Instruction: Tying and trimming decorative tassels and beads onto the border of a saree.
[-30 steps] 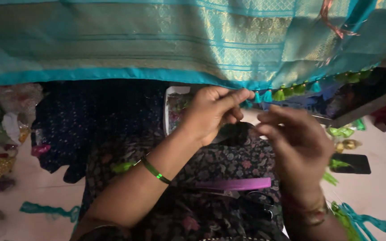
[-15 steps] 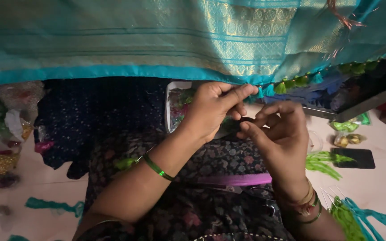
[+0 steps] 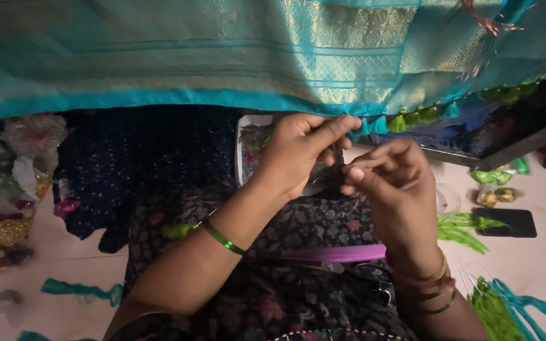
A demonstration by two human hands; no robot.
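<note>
Right under the hanging teal-and-gold cloth (image 3: 222,57), both hands are bunched together at its bottom edge. Left hand (image 3: 298,151) has thumb and forefinger pinched on the hem just where the row of little teal and green tassels (image 3: 406,120) starts, so that's the spot being worked. Right hand (image 3: 393,183) sits just beside it, a bit nearer and to the right, fingertips (image 3: 355,169) closed tight on something fine. Probably thread, but it's too thin and dark for me to tell.

If I were doing this, I'd keep that left pinch firm so the hem stays taut, and pull the strand snug without puckering the edge. Matching the spacing of the finished tassels on the right looks like the tricky bit.

Purple comb (image 3: 333,254) and scissors (image 3: 364,275) lie on the lap, green thread bundles (image 3: 462,228) on the floor to the right, next to a black phone (image 3: 507,222).
</note>
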